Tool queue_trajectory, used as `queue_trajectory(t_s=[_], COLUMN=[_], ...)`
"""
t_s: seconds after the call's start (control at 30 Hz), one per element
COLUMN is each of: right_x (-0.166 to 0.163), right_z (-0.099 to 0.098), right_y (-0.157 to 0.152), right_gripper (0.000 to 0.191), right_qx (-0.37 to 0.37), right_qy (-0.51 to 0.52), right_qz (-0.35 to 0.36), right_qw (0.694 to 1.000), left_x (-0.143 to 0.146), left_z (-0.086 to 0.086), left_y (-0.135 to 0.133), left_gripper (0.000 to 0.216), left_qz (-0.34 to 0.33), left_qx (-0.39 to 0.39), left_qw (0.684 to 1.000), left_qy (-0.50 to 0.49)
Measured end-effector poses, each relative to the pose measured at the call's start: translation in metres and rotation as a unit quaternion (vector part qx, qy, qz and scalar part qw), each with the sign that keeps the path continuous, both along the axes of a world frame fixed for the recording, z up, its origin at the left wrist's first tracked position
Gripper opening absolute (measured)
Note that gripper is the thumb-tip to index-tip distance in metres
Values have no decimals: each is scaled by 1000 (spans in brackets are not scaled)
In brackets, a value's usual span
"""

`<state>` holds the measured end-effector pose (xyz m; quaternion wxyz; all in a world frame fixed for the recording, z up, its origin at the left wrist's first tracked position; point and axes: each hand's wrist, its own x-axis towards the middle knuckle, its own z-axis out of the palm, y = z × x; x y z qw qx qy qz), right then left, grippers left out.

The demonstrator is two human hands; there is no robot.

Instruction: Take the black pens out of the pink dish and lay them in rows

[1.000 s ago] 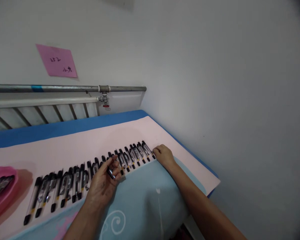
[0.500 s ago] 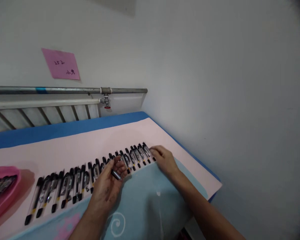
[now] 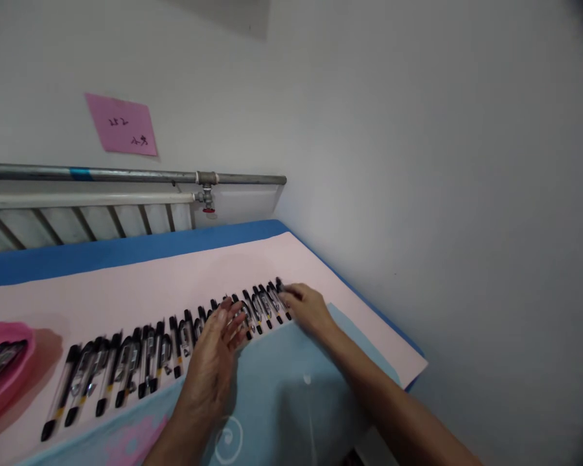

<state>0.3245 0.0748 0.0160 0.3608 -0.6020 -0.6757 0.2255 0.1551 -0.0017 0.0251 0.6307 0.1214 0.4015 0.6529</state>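
A long row of clear-barrelled pens with black caps (image 3: pixel 111 372) lies slantwise across the pale pink cloth (image 3: pixel 175 278). My left hand (image 3: pixel 216 349) hovers over the middle of the row, palm turned inward, fingers apart, with nothing visible in it; it hides several pens behind it. At the row's right end my right hand (image 3: pixel 308 307) has thumb and fingers closed on a pen (image 3: pixel 279 285), whose dark top shows beyond the fingertips. The rest of that pen is covered by the hand.
A pink basin (image 3: pixel 10 388) with more pens stands at the left edge. Light blue cloth (image 3: pixel 282 369) covers the near side of the table. Behind run a radiator (image 3: pixel 87 223) and a metal pipe (image 3: pixel 150 175); a white wall (image 3: pixel 442 194) borders the right.
The dark cylindrical piece seen in my left palm no longer shows, and the fingers have opened out. My right hand has moved slightly left, over the pen at the row's end.
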Motion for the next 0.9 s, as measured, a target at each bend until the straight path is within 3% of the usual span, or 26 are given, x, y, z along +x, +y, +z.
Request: queue_trajectory(t_s=[0.07, 0.13, 0.33, 0.57, 0.7, 0.8, 0.87, 0.9], right_x=[20, 33, 38, 40, 34, 29, 32, 34], right_z=[-4, -13, -30, -28, -15, 0, 1, -3], right_y=[23, 38, 47, 44, 38, 30, 31, 34], right_gripper=[23, 24, 24, 23, 18, 14, 19, 18], right_qx=[-34, -50, -68, -47, -41, -52, -50, -49], right_qy=[-55, -76, -98, -119, -110, -74, -42, -26], right_qz=[-85, -108, -84, -64, -61, -75, -96, -107], right_qw=[994, 990, 989, 990, 991, 993, 993, 993], left_x=[-1, -1, -2, -7, -9, -23, -51, -71], left_z=[1, -1, -9, -11, -9, -2, 0, 2], left_y=[1, 1, 3, 6, 5, 4, 5, 5], left_gripper=[24, 26, 28, 24, 17, 14, 19, 17], left_qz=[0, -4, -19, -19, -2, 27, 33, 66], left_qx=[-13, -11, -12, -24, -10, 32, 81, 71], left_qw=[1000, 1000, 1000, 1000, 1000, 989, 946, 927], left_qy=[0, 2, 5, 4, 21, 140, 313, 362])
